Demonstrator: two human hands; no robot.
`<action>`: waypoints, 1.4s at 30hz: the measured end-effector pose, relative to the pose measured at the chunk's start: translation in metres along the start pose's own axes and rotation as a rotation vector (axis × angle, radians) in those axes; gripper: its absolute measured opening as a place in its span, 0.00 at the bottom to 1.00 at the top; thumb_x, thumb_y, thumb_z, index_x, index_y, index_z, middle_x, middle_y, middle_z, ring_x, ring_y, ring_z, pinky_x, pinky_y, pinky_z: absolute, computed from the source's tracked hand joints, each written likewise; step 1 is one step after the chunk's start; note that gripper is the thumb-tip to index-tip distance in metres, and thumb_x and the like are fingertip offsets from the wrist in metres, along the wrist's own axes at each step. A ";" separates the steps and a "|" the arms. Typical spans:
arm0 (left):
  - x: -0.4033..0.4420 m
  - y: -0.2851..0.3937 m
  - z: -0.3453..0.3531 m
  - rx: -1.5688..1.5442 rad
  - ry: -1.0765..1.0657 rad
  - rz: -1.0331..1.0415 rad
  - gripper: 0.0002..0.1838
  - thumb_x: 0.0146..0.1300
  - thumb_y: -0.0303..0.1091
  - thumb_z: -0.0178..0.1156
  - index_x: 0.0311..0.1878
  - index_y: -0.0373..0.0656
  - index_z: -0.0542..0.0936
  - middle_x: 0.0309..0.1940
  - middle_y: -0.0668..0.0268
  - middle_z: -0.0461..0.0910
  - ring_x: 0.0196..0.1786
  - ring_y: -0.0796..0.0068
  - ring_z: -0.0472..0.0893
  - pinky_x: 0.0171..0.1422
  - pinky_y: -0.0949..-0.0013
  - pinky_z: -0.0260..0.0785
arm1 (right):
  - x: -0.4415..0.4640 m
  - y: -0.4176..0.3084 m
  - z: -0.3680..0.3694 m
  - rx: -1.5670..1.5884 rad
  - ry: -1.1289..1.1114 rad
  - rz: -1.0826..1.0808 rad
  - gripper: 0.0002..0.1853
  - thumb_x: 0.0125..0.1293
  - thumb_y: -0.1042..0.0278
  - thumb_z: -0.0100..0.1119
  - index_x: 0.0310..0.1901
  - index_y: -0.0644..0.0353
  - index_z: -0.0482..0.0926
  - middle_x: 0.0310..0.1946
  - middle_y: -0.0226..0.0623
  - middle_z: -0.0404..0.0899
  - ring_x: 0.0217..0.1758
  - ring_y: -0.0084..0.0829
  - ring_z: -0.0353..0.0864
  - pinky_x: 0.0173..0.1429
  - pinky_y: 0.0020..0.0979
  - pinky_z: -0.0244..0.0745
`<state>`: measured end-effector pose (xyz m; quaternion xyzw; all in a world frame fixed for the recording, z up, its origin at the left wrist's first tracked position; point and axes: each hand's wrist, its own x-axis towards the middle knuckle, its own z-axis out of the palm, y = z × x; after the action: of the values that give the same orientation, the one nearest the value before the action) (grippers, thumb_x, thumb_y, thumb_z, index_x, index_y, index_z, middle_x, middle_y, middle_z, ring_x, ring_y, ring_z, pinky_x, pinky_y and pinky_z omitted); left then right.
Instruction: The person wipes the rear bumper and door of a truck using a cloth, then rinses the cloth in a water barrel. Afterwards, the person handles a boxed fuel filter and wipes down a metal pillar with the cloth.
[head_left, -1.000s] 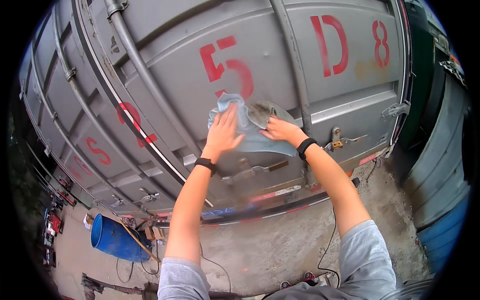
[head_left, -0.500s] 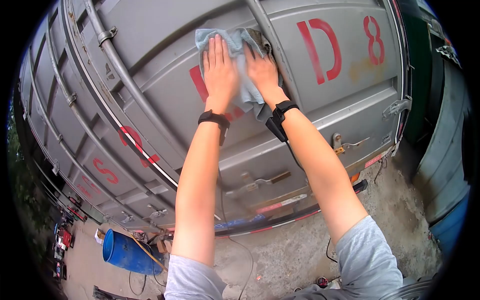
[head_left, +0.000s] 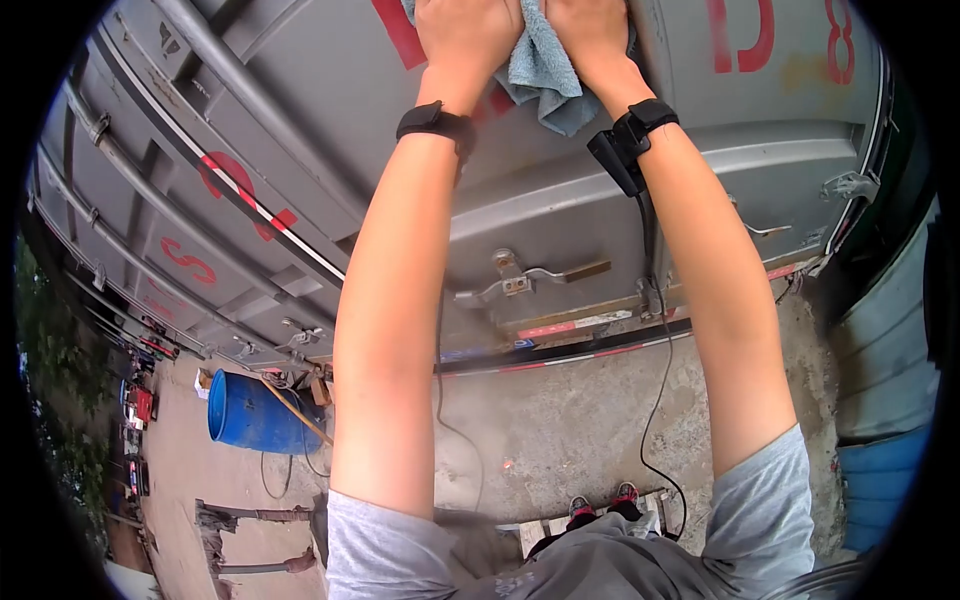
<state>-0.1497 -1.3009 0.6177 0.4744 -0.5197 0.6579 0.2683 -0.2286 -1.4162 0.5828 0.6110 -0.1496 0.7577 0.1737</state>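
A blue-grey cloth [head_left: 550, 75] hangs bunched against the grey container door [head_left: 560, 195] at the top of the view. My left hand [head_left: 468, 35] is closed on the cloth's left side, its fingertips cut off or hidden. Close beside it, my right hand [head_left: 592, 35] grips the right side, fingers curled and partly out of frame. A loose fold of the cloth droops between and below both hands. Black straps circle both wrists, and a small black device with a cable sits at the right one.
Locking bars [head_left: 270, 115] and a latch handle [head_left: 515, 280] stick out from the door. A blue barrel [head_left: 255, 412] lies on the ground at left, a wooden stick by it. Cables [head_left: 655, 420] trail down to the concrete. My feet stand on a pale slatted platform [head_left: 540, 535].
Both hands lay flat on the spread cloth; now they are curled and the cloth is bunched between them. The view has tilted downward, bringing my feet and more ground into sight.
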 end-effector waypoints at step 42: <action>-0.120 -0.105 -0.054 0.131 0.154 -0.375 0.27 0.67 0.30 0.49 0.66 0.23 0.67 0.74 0.38 0.59 0.77 0.42 0.60 0.80 0.47 0.54 | -0.003 -0.154 0.031 0.184 -0.073 -0.466 0.22 0.62 0.68 0.55 0.58 0.61 0.80 0.64 0.55 0.74 0.67 0.52 0.73 0.73 0.50 0.65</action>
<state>-0.0308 -1.2005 0.5536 0.5277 -0.3562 0.6631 0.3936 -0.1323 -1.2925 0.5887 0.6690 0.0587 0.6852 0.2819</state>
